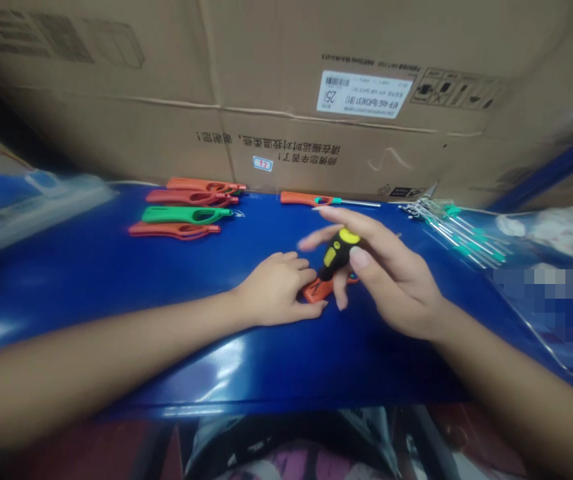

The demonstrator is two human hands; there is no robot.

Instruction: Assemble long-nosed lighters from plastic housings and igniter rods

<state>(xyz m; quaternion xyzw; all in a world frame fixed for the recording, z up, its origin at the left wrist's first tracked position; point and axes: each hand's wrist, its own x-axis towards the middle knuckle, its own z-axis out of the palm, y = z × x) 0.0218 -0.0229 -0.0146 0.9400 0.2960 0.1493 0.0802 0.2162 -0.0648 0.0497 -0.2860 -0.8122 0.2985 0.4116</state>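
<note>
My right grip [399, 290] is loosely round the driver [336, 250], which slants down, near and left, to the lighter [325, 288]; my left grip [277, 291] clamps its left end, lengthwise left-to-right on the table [316, 363].

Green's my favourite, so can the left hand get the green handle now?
Probably yes, if the left hand leaves the orange handle under the yellow-and-black tool: nothing seems to block its way to the green handle.

blue table [91, 280] | cardboard box [156, 133] behind | white label [365, 94] on box | left: blurred, probably plastic bag [61, 203]
</note>
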